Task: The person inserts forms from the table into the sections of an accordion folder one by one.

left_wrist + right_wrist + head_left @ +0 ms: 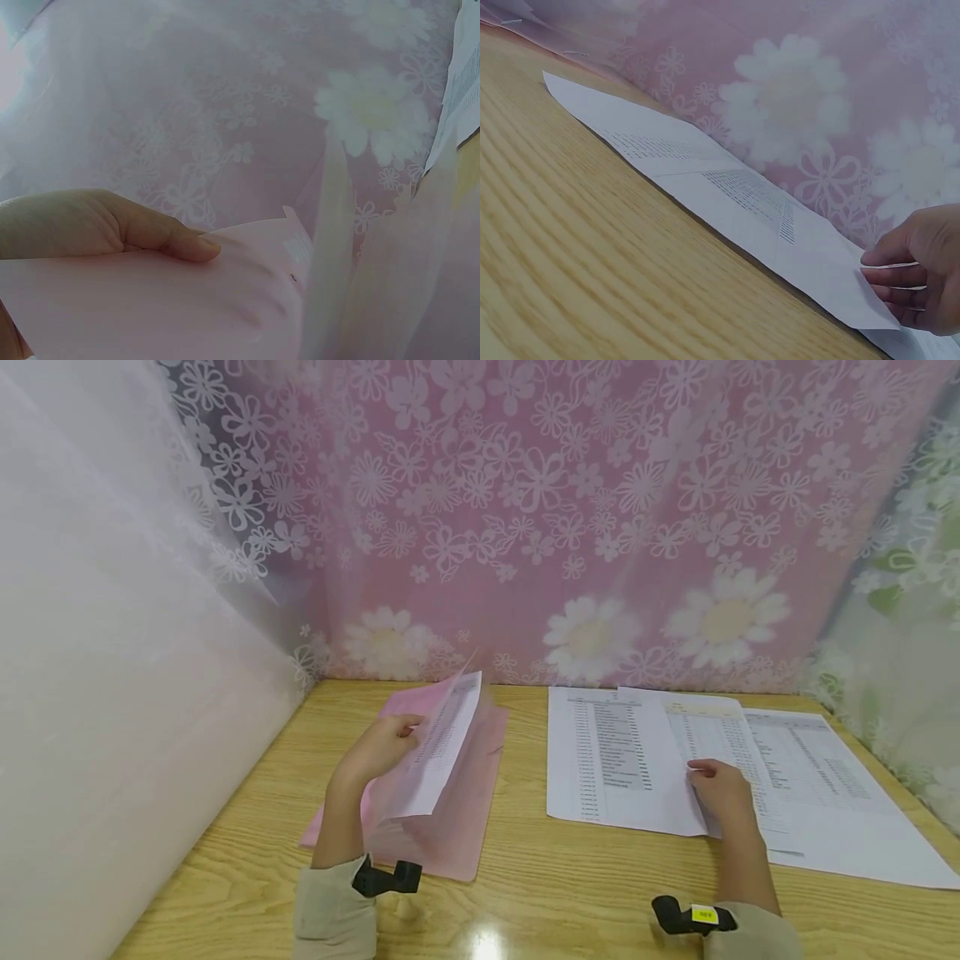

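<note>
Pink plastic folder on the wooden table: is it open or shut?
Open. In the head view, one side of the pink plastic folder is raised in the left grip, and a white printed sheet tilts up inside.

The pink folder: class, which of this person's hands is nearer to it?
Left. The left hand grips the pink folder itself; the right hand is away to the folder's right, at the printed sheets.

Forearms (341,827) extended ahead, I have the left hand (381,748) bent inward at the wrist, thumb (191,246) straight in a pinch, while the right hand (724,793) angles inward, fingers (901,277) curled toward its thumb.
</note>
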Tool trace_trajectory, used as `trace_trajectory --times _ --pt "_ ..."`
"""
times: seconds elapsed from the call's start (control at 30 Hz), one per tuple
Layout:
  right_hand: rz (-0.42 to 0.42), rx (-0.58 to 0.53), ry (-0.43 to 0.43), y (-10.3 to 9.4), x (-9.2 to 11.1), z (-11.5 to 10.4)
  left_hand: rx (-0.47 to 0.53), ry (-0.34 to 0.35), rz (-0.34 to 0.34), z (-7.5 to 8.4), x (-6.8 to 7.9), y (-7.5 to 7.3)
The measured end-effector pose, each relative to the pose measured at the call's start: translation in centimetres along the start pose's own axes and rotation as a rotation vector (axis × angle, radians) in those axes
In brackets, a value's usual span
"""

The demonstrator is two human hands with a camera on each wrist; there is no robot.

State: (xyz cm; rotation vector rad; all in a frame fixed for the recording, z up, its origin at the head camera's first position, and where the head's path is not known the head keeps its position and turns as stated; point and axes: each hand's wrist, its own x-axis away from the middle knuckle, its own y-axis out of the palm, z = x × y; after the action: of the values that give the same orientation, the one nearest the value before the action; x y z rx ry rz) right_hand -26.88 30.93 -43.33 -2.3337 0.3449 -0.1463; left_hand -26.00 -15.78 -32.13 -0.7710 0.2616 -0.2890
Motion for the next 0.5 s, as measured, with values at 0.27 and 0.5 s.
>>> trace_trajectory --times 0.27,0.5 --pt "-0.12 -0.248 0.095 -0.1 0.1 -1.2 0.004 0.016 0.015 0.1 0.0 0.0" --pt "-0.286 -0.379 0.07 0.2 0.4 -2.3 0.002 0.016 0.019 0.0 0.0 0.0"
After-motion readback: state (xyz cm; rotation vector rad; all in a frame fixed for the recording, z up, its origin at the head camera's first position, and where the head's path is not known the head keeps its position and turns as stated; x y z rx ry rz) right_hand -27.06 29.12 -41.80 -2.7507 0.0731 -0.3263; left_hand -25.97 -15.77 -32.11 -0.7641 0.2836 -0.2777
